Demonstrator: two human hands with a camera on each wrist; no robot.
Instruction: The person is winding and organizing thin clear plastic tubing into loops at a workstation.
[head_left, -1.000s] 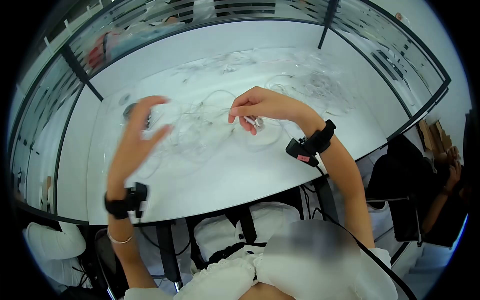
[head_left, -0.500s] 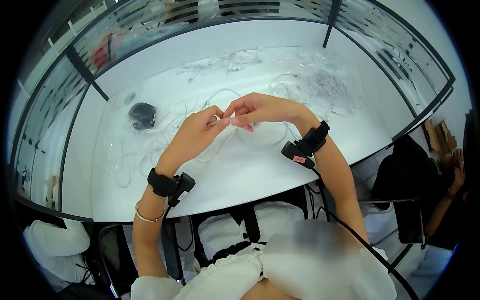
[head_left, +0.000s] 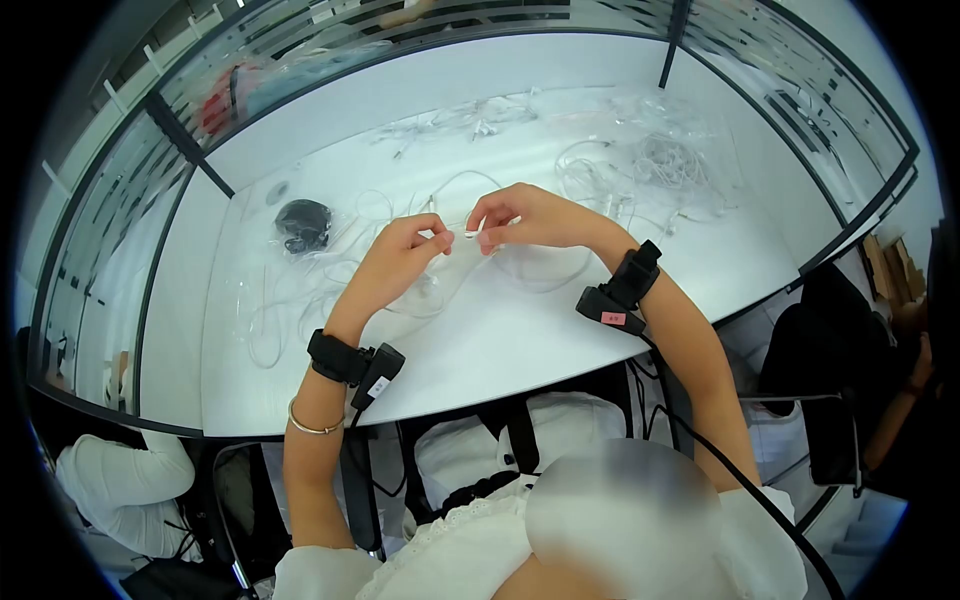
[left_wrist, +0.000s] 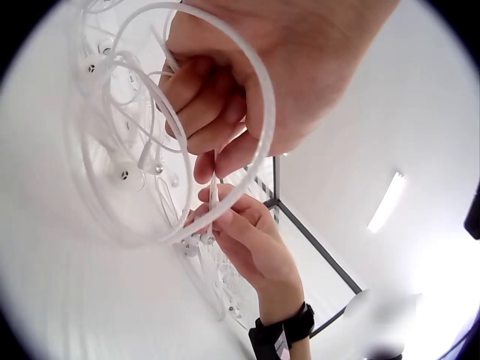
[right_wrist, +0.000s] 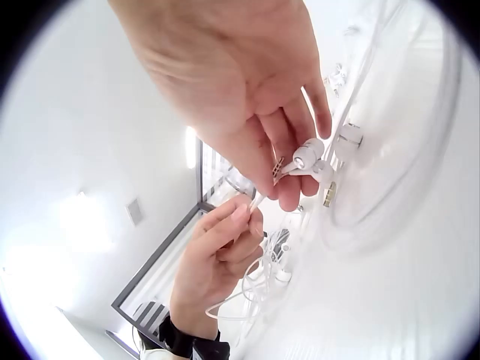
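Observation:
White earphones (right_wrist: 308,155) with round earbuds hang at the fingers of my right hand (head_left: 535,215), which pinches their thin cable near the buds. My left hand (head_left: 392,262) pinches the same white cable (left_wrist: 214,187) between thumb and forefinger, its other fingers curled. The two hands face each other a short gap apart above the table's middle. In the left wrist view a loop of cable (left_wrist: 268,112) hangs around the left hand. A metal plug (right_wrist: 278,166) shows beside the right fingertips in the right wrist view.
A black bundle in clear plastic (head_left: 303,225) lies at the left of the white table (head_left: 480,345). Coiled white cables (head_left: 668,162) lie at the back right, with more bagged cables (head_left: 480,118) along the back. Low partitions surround the table; a seated person is at the right.
The left hand came in from the left to meet the right hand and pinch the cable. Since half a second ago, the hands have drawn slightly apart.

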